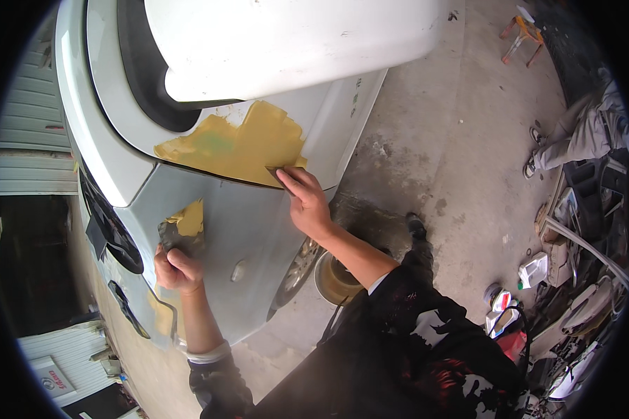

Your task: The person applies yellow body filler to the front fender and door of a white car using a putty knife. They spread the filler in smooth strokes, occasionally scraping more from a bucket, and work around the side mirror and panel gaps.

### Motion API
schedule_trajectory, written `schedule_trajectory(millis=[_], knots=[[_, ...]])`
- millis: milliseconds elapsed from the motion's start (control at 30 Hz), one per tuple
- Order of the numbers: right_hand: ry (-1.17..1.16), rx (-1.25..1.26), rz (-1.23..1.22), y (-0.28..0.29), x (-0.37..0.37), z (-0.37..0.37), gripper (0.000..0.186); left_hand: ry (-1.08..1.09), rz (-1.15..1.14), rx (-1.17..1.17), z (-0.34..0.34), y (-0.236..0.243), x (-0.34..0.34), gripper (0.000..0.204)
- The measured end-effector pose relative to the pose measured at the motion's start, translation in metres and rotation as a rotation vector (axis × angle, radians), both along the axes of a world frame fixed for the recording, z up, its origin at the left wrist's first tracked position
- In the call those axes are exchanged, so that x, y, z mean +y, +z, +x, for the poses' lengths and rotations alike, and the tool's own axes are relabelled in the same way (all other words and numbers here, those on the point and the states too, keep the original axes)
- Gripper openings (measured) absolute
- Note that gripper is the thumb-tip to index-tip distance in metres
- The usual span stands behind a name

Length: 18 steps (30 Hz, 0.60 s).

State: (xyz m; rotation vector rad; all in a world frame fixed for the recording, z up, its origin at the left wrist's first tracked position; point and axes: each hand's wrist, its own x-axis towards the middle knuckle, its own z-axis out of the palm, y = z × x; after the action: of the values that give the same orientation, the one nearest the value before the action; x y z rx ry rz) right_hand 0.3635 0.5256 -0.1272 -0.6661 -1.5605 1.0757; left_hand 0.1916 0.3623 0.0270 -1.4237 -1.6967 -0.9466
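My left hand [178, 271] is closed on a mixing plate with a dark surface [178, 239], on which a lump of yellow filler putty [189, 219] sits. It is held in front of the grey car panel [220, 223]. My right hand [307, 202] pinches a small dark putty spreader [277, 174]. Its edge touches the lower right part of a wide patch of yellow putty [237, 143] on the white car body. The patch has a faint greenish area and ends along the dark seam above the grey panel.
A big white side mirror housing [293, 45] overhangs the patch. Below my right forearm are a car wheel [297, 269] and a round basin [321, 279]. At the right are a white jug [533, 271], piled car parts [587, 307], a stool [528, 29] and another person's legs [580, 143].
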Motion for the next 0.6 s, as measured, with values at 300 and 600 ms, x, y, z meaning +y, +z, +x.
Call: schedule_trajectory(millis=[300, 600], knots=[[-0.218, 0.155, -0.052, -0.014, 0.055, -0.023, 0.065, 0.027, -0.022, 0.006, -0.009, -0.006, -0.01, 0.027], [-0.045, 0.083, -0.174, 0.002, 0.007, 0.001, 0.048, 0.071, -0.025, -0.015, -0.003, -0.004, -0.007, 0.027]])
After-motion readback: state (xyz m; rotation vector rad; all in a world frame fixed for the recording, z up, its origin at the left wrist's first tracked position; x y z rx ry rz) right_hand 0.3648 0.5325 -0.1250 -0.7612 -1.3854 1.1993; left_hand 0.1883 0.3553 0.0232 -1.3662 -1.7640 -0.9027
